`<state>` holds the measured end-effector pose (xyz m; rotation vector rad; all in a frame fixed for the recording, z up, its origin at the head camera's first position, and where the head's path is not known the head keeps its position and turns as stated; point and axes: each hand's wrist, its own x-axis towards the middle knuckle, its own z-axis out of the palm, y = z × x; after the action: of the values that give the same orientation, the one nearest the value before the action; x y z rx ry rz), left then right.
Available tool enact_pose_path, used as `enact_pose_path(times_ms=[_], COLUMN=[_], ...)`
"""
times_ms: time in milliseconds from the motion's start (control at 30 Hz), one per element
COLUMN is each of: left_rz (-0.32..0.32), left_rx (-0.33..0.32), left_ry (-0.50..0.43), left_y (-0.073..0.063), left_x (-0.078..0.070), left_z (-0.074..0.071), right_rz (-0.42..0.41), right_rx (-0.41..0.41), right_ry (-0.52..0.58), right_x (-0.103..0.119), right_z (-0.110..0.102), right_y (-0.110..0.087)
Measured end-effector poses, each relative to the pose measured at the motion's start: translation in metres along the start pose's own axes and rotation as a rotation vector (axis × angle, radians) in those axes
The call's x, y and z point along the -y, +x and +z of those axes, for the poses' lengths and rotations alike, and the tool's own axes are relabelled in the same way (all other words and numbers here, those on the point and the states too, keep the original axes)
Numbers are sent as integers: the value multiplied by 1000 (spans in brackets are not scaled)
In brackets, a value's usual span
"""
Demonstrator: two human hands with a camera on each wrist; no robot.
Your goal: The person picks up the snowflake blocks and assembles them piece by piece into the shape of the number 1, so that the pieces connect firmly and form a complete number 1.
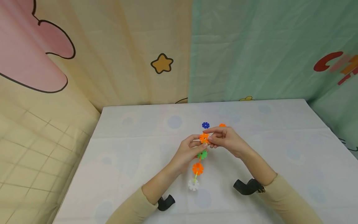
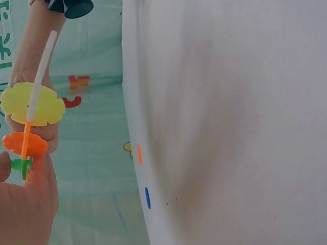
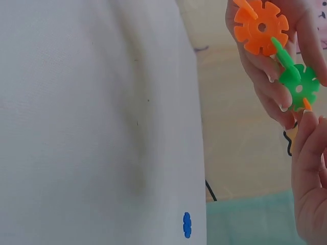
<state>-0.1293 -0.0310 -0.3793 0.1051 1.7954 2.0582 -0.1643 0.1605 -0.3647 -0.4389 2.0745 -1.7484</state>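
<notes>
A chain of slotted snowflake discs hangs between the two hands above the table. In the head view, its upper orange disc is pinched at the right edge by the right hand. The left hand grips the chain just below, around the green disc. Further down dangle another orange disc, a yellow disc seen edge-on from the head, and a white disc at the bottom. The right wrist view shows the right fingertips close under a green disc.
On the white-covered table, a loose blue disc and a loose orange disc lie beyond the hands, the orange one partly hidden by the right hand. Printed curtains hang behind the table. Black wrist mounts sit at both sleeves.
</notes>
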Motion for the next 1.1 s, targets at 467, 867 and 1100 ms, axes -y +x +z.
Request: enact_pose_path(times_ms=[467,867,1100], left_rz=[6,-8,9], left_rx=[23,1,7], left_ry=[-9,4,2], left_y=[1,1,1], left_x=[4,5,4], left_z=[0,-4,-5], right_rz=[36,127,195], right_rx=[-11,-192,-241], right_ry=[-16,-96,-95], right_x=[-7,-29,-37], right_z=[-13,-52,-72], right_y=[1,3,10])
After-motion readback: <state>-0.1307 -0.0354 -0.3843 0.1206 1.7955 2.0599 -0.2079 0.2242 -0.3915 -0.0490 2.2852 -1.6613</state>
